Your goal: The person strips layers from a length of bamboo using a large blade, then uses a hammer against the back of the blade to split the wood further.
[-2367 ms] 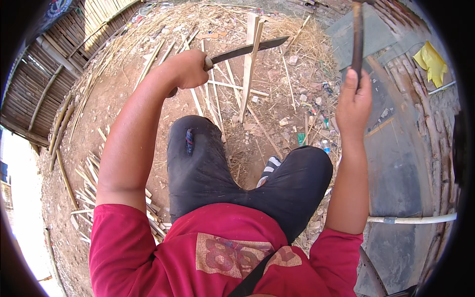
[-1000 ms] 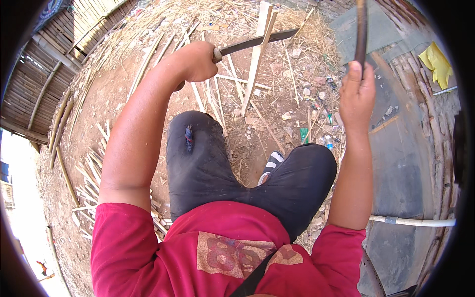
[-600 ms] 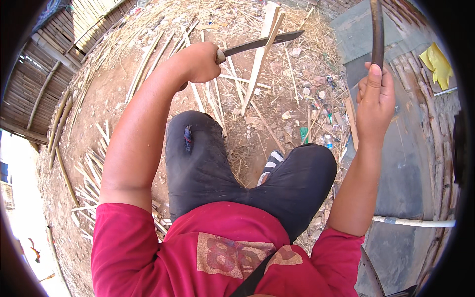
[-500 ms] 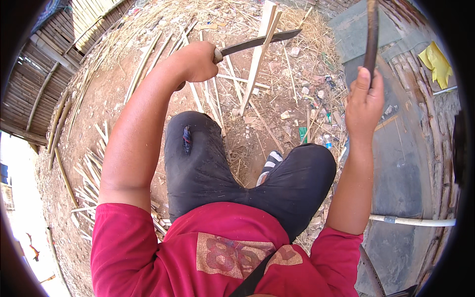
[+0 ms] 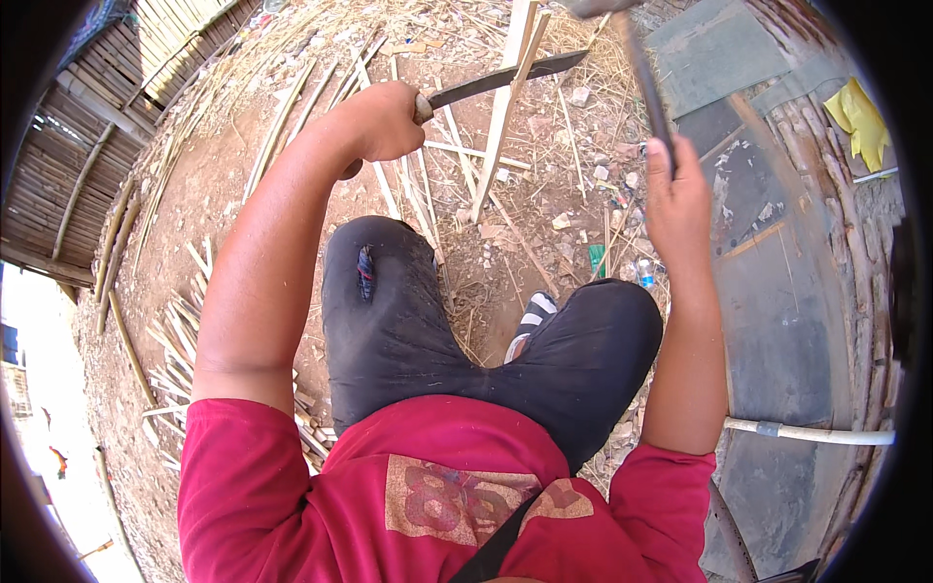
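Note:
My left hand (image 5: pixel 391 121) is closed round the handle of a machete (image 5: pixel 476 89), whose dark blade points right. That blade crosses an upright pale split piece of wood or bamboo (image 5: pixel 498 136) and appears lodged between its two halves, which part toward the top. In my right hand (image 5: pixel 677 199) is the dark handle of a hammer (image 5: pixel 648 83). The hammer's head sits at the upper edge of the view, partly cut off and blurred, up and to the right of the blade. The lower end of the split piece meets the ground ahead of my knees.
Pale split strips (image 5: pixel 175 360) lie heaped at my left, and longer strips (image 5: pixel 282 126) stretch across the dirt ahead. A woven bamboo wall (image 5: pixel 63 180) stands far left. To the right are a dark sheet (image 5: pixel 777 360), a white pipe (image 5: pixel 826 434) and a yellow cloth-like piece (image 5: pixel 857 126).
My right hand has swung the hammer leftward, bringing its head into view at the top. The left hand, machete and split piece have shifted only slightly.

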A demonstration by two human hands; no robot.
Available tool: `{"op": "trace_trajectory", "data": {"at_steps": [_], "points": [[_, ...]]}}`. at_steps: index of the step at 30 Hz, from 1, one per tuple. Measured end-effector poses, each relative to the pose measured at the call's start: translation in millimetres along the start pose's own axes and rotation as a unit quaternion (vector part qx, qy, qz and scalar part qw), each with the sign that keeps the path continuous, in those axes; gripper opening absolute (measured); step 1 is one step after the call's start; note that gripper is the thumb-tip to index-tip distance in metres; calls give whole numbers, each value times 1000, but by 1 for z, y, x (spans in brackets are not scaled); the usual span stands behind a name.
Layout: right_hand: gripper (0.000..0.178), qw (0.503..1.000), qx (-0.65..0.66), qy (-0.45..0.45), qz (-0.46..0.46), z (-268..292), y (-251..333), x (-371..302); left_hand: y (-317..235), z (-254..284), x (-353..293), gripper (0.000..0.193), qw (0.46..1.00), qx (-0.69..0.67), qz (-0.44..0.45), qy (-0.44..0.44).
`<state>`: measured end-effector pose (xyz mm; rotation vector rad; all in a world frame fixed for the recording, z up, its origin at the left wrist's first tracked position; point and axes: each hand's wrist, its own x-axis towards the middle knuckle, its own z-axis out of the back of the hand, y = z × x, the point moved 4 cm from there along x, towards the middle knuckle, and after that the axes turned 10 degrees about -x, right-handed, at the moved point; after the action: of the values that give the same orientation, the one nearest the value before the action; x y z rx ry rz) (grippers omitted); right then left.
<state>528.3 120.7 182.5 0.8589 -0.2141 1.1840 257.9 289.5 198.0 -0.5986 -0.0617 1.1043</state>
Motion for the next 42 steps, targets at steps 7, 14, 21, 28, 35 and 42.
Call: {"op": "trace_trajectory", "data": {"at_steps": [7, 14, 21, 28, 35, 42], "points": [[39, 990, 132, 9, -53, 27, 8, 12, 15, -8, 10, 32, 999, 31, -24, 3], [37, 993, 103, -22, -47, -13, -11, -4, 12, -7, 12, 34, 1000, 18, -18, 2], [37, 985, 145, 35, -90, -24, -29, -17, 21, -9, 6, 38, 1000, 17, 8, 12], [37, 971, 223, -71, -56, -8, -5, -3, 20, -6, 7, 39, 1000, 7, 9, 2], [35, 991, 32, 94, -92, -74, -44, -40, 46, -10, 23, 42, 999, 5, 13, -35], [35, 972, 214, -68, -71, -9, -3, 14, 35, -11, 21, 30, 1000, -9, 23, -14]]}}
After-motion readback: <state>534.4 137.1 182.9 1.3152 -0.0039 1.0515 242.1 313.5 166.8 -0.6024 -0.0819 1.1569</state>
